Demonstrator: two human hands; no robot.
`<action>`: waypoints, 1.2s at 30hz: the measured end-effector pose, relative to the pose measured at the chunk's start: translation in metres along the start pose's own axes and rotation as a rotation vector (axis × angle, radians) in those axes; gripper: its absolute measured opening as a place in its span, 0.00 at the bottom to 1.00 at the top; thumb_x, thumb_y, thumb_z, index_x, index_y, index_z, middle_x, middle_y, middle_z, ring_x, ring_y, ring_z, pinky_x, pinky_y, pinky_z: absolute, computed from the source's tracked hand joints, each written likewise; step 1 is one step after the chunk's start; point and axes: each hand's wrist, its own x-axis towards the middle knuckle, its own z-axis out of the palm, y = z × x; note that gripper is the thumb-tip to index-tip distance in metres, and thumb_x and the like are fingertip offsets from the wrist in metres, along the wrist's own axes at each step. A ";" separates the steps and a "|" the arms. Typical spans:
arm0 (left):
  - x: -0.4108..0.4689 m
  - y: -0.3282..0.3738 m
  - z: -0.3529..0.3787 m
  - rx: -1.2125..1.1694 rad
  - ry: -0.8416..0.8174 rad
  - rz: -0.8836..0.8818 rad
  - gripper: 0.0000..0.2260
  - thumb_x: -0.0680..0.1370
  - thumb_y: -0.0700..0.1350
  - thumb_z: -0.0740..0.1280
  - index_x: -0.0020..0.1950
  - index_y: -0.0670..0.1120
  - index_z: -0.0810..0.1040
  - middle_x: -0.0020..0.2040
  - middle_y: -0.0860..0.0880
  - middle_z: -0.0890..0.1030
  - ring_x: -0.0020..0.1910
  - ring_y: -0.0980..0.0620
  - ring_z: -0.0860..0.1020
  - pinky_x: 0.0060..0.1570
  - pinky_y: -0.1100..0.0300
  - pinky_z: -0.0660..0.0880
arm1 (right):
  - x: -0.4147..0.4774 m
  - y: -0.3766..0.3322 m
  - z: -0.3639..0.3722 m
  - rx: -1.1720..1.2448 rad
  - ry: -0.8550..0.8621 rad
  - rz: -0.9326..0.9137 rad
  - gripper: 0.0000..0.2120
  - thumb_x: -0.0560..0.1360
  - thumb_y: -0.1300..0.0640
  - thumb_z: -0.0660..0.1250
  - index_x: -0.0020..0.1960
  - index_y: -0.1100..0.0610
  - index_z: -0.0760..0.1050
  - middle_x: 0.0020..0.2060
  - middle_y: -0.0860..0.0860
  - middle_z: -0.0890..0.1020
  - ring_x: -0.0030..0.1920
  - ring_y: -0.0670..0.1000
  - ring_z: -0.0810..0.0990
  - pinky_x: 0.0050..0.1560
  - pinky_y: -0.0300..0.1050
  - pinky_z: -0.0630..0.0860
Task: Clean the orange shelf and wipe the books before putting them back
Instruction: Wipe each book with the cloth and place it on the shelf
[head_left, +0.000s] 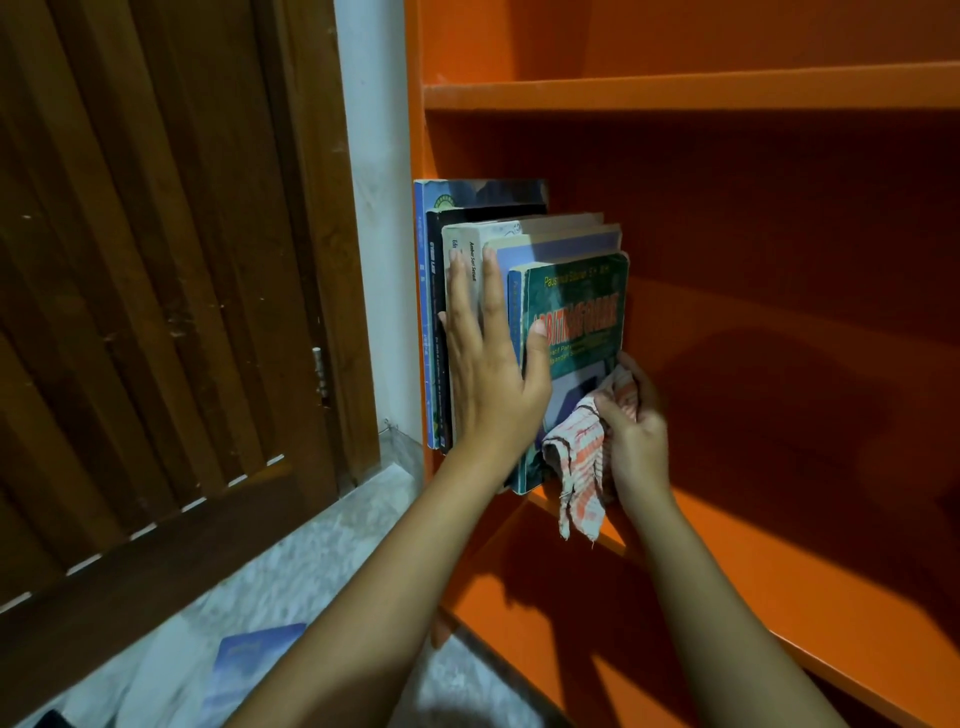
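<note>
Several books stand upright at the left end of the orange shelf (779, 551), pressed against its side wall. The outermost is a green-covered book (576, 312). My left hand (488, 374) lies flat on the spines, fingers spread, thumb hooked over the green book's cover. My right hand (636, 431) holds a crumpled red-and-white checked cloth (582, 467) against the lower part of the green book's cover. The cloth's loose end hangs over the shelf's front edge.
The shelf boards above (675, 96) and below (571, 623) are orange. A brown slatted wooden door (156, 312) stands to the left, beyond a white wall strip. A blue book (249, 670) lies on the speckled floor at the bottom left.
</note>
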 end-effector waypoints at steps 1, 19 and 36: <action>0.000 0.001 -0.001 0.000 -0.011 -0.008 0.30 0.79 0.47 0.59 0.77 0.47 0.47 0.77 0.43 0.46 0.77 0.48 0.45 0.72 0.38 0.54 | -0.001 -0.002 0.000 -0.005 0.002 -0.007 0.22 0.74 0.72 0.62 0.67 0.59 0.68 0.63 0.56 0.75 0.63 0.53 0.74 0.62 0.42 0.72; 0.014 0.030 -0.117 0.181 -0.239 -0.109 0.19 0.80 0.50 0.59 0.71 0.46 0.66 0.68 0.48 0.68 0.67 0.52 0.67 0.65 0.54 0.68 | -0.056 -0.109 0.050 -0.405 -0.158 -0.355 0.20 0.71 0.60 0.64 0.61 0.49 0.72 0.55 0.49 0.66 0.54 0.31 0.67 0.55 0.21 0.62; -0.171 -0.208 -0.312 0.603 -0.516 -0.760 0.11 0.79 0.46 0.61 0.59 0.46 0.77 0.57 0.46 0.79 0.55 0.46 0.77 0.55 0.53 0.74 | -0.216 0.143 0.206 -0.708 -0.898 0.335 0.22 0.69 0.65 0.65 0.63 0.54 0.71 0.58 0.55 0.76 0.54 0.53 0.76 0.49 0.39 0.69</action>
